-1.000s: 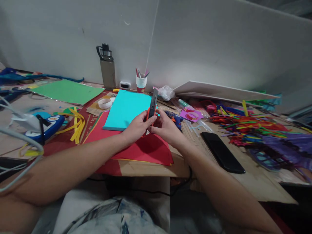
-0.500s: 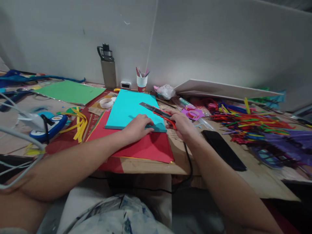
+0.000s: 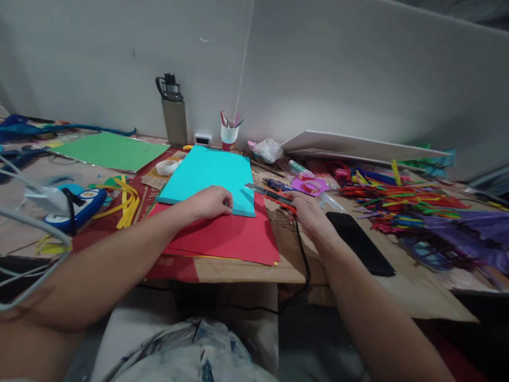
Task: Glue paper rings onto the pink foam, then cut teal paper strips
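Note:
My left hand [image 3: 210, 202] rests with curled fingers on the near edge of a cyan sheet [image 3: 207, 175], pressing it down. The cyan sheet lies on a larger red sheet [image 3: 230, 239]. My right hand [image 3: 308, 212] grips an orange-handled utility knife [image 3: 270, 194], its blade pointing left just off the cyan sheet's right near corner. A black cable [image 3: 302, 260] runs down past my right wrist.
A black phone [image 3: 360, 241] lies right of my right hand. Coloured sticks and strips [image 3: 401, 199] pile up at the right. A water bottle [image 3: 173, 110], a cup of pens [image 3: 229, 131], tape rolls [image 3: 166, 167], a green sheet [image 3: 109, 150] and yellow strips [image 3: 125, 199] lie behind and left.
Both hands held the knife upright a second ago. My left hand has since dropped onto the cyan sheet; my right hand lowered the knife and drew it rightwards to the sheet's right edge.

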Action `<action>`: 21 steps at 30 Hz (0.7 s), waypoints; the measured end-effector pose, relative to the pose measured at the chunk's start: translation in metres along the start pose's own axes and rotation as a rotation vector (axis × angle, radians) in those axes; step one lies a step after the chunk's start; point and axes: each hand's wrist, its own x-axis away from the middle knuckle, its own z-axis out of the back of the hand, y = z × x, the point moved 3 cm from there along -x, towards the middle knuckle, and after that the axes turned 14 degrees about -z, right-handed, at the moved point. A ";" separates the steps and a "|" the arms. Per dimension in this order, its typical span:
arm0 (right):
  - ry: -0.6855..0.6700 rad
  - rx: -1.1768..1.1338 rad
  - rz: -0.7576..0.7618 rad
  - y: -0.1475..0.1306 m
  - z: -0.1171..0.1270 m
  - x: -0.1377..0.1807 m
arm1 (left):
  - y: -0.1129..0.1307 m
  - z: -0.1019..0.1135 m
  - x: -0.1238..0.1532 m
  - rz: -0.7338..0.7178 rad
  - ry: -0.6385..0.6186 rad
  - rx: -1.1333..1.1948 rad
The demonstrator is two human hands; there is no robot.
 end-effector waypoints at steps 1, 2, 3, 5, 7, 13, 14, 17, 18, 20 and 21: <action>-0.001 0.047 -0.004 -0.002 -0.001 0.002 | -0.002 0.002 0.001 0.006 -0.022 0.008; 0.002 0.112 0.000 -0.005 -0.002 0.003 | -0.003 0.003 0.001 0.007 -0.033 0.017; 0.005 0.194 0.018 -0.008 -0.003 0.005 | -0.003 0.003 0.001 0.004 -0.031 0.025; 0.002 0.384 0.085 -0.017 -0.007 0.010 | -0.001 -0.001 0.001 0.002 0.003 0.021; -0.027 0.540 0.152 -0.024 -0.011 0.016 | 0.002 -0.007 0.000 0.006 0.049 0.002; -0.078 0.686 0.251 -0.027 -0.024 0.031 | 0.012 -0.017 -0.002 -0.004 0.111 0.002; -0.071 0.692 0.241 -0.026 -0.025 0.031 | 0.014 -0.017 -0.002 0.001 0.116 -0.006; -0.018 0.687 0.179 -0.026 -0.023 0.031 | 0.019 -0.018 -0.002 -0.034 0.129 -0.033; 0.010 0.678 0.165 -0.027 -0.022 0.031 | 0.021 -0.019 -0.002 -0.065 0.137 -0.044; 0.057 0.666 0.157 -0.028 -0.021 0.031 | 0.024 -0.021 -0.002 -0.135 0.147 -0.071; 0.075 0.669 0.157 -0.028 -0.020 0.031 | 0.025 -0.022 -0.002 -0.163 0.142 -0.086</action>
